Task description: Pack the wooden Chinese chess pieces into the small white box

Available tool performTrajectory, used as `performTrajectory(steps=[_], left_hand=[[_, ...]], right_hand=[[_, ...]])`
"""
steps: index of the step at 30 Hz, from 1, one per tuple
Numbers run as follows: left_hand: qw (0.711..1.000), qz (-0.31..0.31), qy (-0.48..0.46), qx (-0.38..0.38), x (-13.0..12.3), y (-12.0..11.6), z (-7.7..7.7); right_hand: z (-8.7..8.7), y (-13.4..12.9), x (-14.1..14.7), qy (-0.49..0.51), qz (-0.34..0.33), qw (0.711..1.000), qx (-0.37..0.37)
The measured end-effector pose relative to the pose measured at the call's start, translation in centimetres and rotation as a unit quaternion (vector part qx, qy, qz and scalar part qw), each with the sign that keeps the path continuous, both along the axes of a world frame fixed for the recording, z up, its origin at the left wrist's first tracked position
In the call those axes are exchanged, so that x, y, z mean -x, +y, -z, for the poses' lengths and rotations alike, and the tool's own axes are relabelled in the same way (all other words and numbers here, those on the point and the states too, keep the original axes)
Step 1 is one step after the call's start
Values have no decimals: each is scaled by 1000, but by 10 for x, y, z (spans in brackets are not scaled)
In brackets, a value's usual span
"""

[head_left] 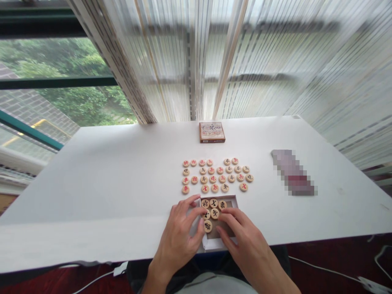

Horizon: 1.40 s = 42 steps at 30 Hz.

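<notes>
A shallow white box tray (pixel 212 246) with a brown bottom lies near the table's front edge. Several round wooden Chinese chess pieces (pixel 213 203) with black characters lie in its upper and left part. My left hand (pixel 180 230) reaches over the tray's left wall, fingers apart, index fingertip on a piece (pixel 207 214) and thumb beside the lower-left piece (pixel 208 226). From the right comes my right hand (pixel 245 234), thumb and fingers spread. Its index fingertip is beside the piece in the middle (pixel 214 213); its thumb hovers over the bare bottom.
Beyond the tray, rows of red and black chess pieces (pixel 212 179) lie on the white table (pixel 122 183). A printed box (pixel 212 132) stands at the back. A blurred-out flat object (pixel 292 171) lies at right. Window and blinds (pixel 196 61) rise behind.
</notes>
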State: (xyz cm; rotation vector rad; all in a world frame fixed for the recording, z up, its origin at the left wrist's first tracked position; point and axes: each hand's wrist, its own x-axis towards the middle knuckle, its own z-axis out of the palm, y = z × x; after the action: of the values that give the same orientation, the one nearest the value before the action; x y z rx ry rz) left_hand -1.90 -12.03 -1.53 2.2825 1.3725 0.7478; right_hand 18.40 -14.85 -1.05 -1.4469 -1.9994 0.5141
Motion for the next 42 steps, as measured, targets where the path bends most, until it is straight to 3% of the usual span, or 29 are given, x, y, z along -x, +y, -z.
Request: performTrajectory(steps=[29, 42], left_hand=[[1000, -7, -1, -14, 0, 0, 1], [1000, -1, -6, 4, 0, -1, 1]], right_hand=[[-5, 0, -6, 19, -8, 1000, -12], [-4, 3, -6, 13, -14, 1000, 19]])
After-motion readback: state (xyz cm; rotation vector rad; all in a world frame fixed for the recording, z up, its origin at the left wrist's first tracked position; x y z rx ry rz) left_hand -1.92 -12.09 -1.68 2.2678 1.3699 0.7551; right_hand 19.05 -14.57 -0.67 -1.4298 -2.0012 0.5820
